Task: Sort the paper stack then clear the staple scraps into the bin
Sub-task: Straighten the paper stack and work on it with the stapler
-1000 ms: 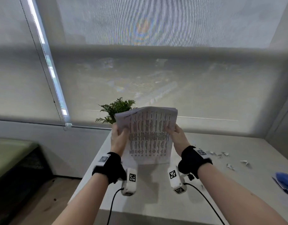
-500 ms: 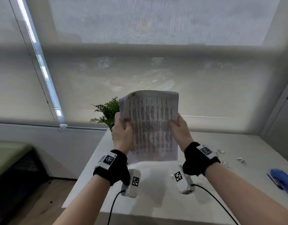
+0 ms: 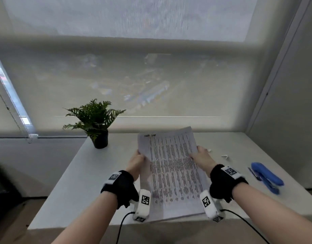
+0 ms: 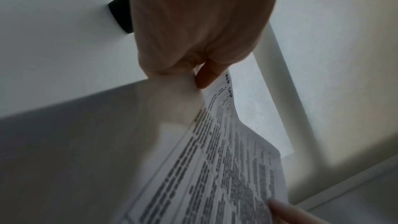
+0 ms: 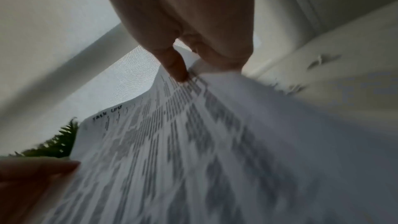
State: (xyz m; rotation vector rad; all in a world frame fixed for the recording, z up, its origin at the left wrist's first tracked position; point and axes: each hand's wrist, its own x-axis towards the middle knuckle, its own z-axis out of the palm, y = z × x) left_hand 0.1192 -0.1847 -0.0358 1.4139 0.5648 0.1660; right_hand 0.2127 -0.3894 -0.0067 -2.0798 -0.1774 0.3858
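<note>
The paper stack, white sheets printed with rows of text, lies tilted low over the white table, its near edge at the table's front. My left hand grips its left edge, thumb on top. My right hand grips the right edge, with a finger pressed on the printed face. The stack fills the lower part of both wrist views. Small white staple scraps lie on the table just right of my right hand. No bin shows.
A potted fern stands at the table's back left corner. A blue stapler lies near the right edge. A window blind runs behind the table, a wall to the right. Floor drops off to the left.
Both hands have brought the stack down from upright in front of me to low and tilted over the table. The view has tipped downward, so the plant and stapler show fully.
</note>
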